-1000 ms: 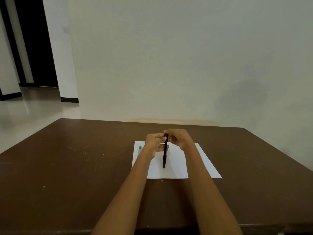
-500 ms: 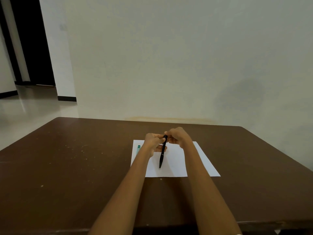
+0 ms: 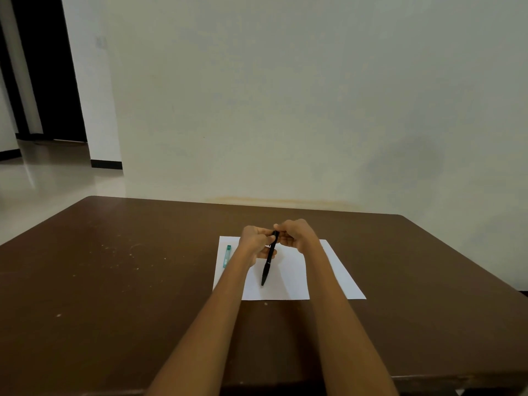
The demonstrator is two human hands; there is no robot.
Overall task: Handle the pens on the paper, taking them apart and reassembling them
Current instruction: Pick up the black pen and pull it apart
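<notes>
change: slim black plastic pen (image 3: 268,261) has tilted, tip swinging left | hands: my left hand (image 3: 255,243) and right hand (image 3: 297,235) both pinch its top end | meaning: I judge I'm loosening the cap end; short teal pen (image 3: 227,256) untouched on white paper sheet (image 3: 337,270)

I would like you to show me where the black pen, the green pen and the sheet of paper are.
black pen (image 3: 268,266): head view, on the barrel below the hands.
green pen (image 3: 227,256): head view, mid-barrel, lying at the paper's left edge.
sheet of paper (image 3: 288,284): head view, on a bare part between the forearms.
</notes>
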